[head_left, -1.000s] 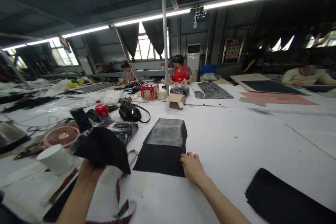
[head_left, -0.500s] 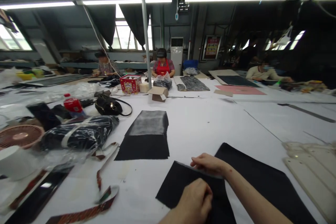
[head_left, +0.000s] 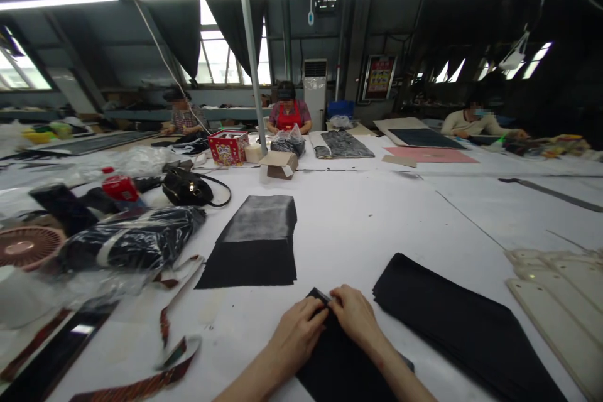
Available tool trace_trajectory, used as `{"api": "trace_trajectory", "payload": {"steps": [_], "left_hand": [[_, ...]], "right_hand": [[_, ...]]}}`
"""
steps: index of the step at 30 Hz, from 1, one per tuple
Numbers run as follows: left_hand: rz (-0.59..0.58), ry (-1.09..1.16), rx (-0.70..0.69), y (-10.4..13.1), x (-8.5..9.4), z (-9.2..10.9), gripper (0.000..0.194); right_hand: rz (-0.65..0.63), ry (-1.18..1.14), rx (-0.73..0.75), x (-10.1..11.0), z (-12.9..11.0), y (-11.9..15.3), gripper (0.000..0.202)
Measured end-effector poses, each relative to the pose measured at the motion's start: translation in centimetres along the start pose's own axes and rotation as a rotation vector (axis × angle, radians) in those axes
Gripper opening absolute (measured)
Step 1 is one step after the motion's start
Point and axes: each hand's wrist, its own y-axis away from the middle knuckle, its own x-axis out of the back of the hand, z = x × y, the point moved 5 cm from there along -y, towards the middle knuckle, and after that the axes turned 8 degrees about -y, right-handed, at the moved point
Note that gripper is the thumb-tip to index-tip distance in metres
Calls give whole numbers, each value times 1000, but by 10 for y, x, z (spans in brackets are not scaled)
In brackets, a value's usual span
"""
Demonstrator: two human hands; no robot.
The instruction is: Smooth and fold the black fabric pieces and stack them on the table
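Note:
A black fabric piece (head_left: 346, 361) lies in front of me on the white table, partly under my hands. My left hand (head_left: 301, 326) pinches its far edge near the corner. Right beside it, my right hand (head_left: 351, 311) grips the same edge, fingertips almost touching the left ones. To the right is a stack of black fabric pieces (head_left: 452, 308). Farther off, left of centre, another stack of black pieces (head_left: 254, 260) has a greyish upper part.
At left are a plastic-wrapped dark bundle (head_left: 141, 239), a patterned strap (head_left: 141, 386), a pink fan (head_left: 28, 246), a red bottle (head_left: 121, 188) and a black bag (head_left: 188, 187). Pale templates (head_left: 556, 301) lie at right. Several people sit across the table.
My left hand has moved up and left to the fabric's far edge. My right hand has shifted slightly left, so the two hands are now close together. The fabric has turned under them.

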Motion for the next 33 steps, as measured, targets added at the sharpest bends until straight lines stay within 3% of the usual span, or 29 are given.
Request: {"api": "trace_trajectory", "payload": {"steps": [3, 6, 10, 13, 23, 33], "left_hand": [[12, -5, 26, -2, 5, -2, 28], [-10, -40, 86, -4, 8, -5, 20], [-20, -53, 140, -4, 6, -9, 39], [-8, -78, 178, -4, 2, -13, 51], [38, -71, 195, -4, 3, -18, 44], [49, -68, 222, -3, -1, -22, 46]], "right_hand": [[71, 52, 26, -10, -4, 6, 24], [216, 134, 141, -18, -7, 17, 29], [400, 248, 366, -27, -12, 31, 35], [398, 283, 435, -32, -13, 34, 39], [374, 319, 487, -34, -17, 34, 52], [326, 333, 462, -35, -17, 32, 51]]}}
